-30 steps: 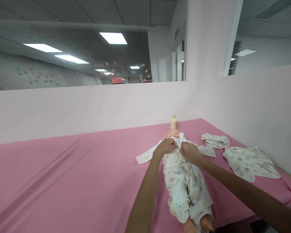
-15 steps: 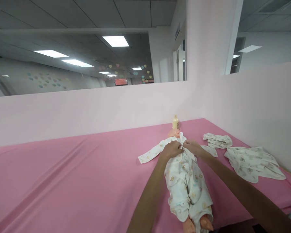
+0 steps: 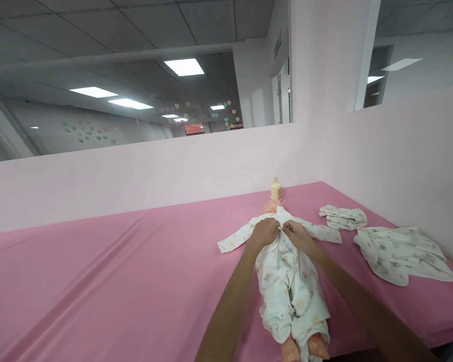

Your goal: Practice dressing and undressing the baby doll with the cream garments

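Observation:
A baby doll (image 3: 272,206) lies on its back, its feet toward me, dressed in a white long-sleeved romper (image 3: 290,281) with small printed figures. Both sleeves stretch out sideways. At the chest, my left hand (image 3: 265,232) is closed in a pinch on the romper's front edge. Close beside it, my right hand (image 3: 296,235) pinches the same front from the right. Whether a snap or a tie sits between the fingertips is too small to tell. The doll's bare feet (image 3: 317,346) stick out of the trouser legs.
A pink sheet (image 3: 117,291) covers the table. Behind the doll's head stands a cream pump bottle (image 3: 276,190) near the wall. To the right lie a folded printed cloth (image 3: 343,217) and a spread white garment (image 3: 402,254). Walls with windows border the back and right side.
Both hands stay at the romper's chest, shifting only slightly, with the fingertips drawn close together at the front edges. The camera view has turned and tilted a little.

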Motion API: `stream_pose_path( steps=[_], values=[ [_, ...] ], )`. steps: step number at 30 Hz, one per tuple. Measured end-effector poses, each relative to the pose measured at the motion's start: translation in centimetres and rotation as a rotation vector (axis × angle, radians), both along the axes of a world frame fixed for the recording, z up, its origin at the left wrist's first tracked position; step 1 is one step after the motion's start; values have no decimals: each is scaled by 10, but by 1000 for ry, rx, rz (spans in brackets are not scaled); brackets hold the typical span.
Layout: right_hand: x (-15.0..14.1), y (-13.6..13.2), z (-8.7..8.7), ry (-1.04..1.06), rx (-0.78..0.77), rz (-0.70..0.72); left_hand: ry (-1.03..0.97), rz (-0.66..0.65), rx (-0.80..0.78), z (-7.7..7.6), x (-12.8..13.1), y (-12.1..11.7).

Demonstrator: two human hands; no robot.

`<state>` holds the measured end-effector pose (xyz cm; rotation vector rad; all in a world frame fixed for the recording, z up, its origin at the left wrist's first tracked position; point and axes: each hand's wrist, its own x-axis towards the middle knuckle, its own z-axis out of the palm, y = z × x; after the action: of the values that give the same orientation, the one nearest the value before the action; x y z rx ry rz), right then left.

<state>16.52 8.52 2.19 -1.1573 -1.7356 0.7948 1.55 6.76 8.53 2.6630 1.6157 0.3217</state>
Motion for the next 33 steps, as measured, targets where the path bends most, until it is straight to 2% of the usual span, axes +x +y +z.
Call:
stream_pose_path(
  steps=[4,8,13,16,18,21,26,28,31,33],
  values=[
    [-2,-4,-4,3,58,-3,-14,-43,15,-5,-1,4],
    [-3,-4,-10,-96,152,-39,-6,-20,15,-11,1,7],
    [0,-2,-18,-176,272,-115,-21,-54,1,-8,5,3],
    [4,-2,-21,-177,323,-141,-107,-94,-14,-7,3,0],
    [8,-1,-22,-158,329,-204,-211,-72,-16,-9,-4,-2],
    [17,4,-23,-96,311,-341,-390,101,10,-13,-27,-1],
    [42,23,-28,25,161,-583,-691,415,79,-24,-89,8],
    [55,33,-31,82,104,-670,-899,533,47,-33,-113,13],
    [79,47,-38,146,59,-791,-1267,643,-84,-53,-137,21],
    [96,56,-43,152,35,-860,-1348,686,-113,-68,-145,25]
  ],
)
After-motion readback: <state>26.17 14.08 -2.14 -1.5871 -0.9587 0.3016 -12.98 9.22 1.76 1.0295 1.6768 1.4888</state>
